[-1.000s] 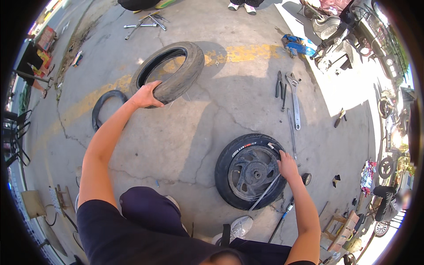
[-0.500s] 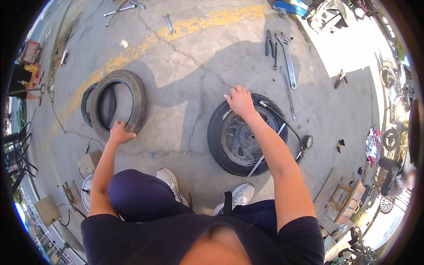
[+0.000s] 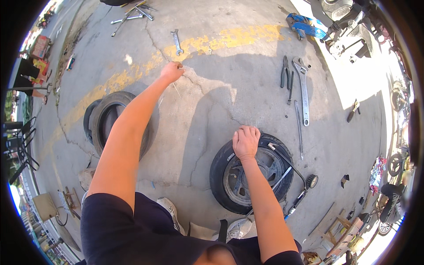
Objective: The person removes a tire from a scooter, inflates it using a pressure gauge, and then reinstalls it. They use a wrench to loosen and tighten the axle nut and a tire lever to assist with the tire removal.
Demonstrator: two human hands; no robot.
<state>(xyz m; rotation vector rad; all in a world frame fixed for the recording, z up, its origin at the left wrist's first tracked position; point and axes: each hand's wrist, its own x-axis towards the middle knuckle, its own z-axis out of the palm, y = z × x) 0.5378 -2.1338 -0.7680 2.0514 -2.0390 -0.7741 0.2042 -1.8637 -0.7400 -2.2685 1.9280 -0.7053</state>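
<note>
My left hand (image 3: 172, 72) is stretched far forward above the concrete, its fingers curled together; what they hold, if anything, is hidden. Just beyond it lies an open-ended wrench (image 3: 177, 42), and a thin pale stick (image 3: 177, 90) lies just nearer than the hand. My right hand (image 3: 247, 142) is closed over the far edge of a motorcycle tire (image 3: 219, 168) mounted on a dark spoked wheel rim (image 3: 234, 181). A tire lever (image 3: 282, 178) lies across that rim. An air hose (image 3: 289, 161) with a round gauge (image 3: 312, 180) runs over the wheel's right side.
Loose tires (image 3: 103, 115) lie at left, partly behind my left forearm. Pliers (image 3: 285, 73), an adjustable wrench (image 3: 303, 92) and a long thin rod (image 3: 299, 130) lie at right. A cross wrench (image 3: 132, 17) and a blue floor jack (image 3: 307, 27) are farther off.
My left hand has left the loose tire and reached forward and right, toward the wrench. My right hand remains on the mounted tire, its fingers now closer together. The view has shifted.
</note>
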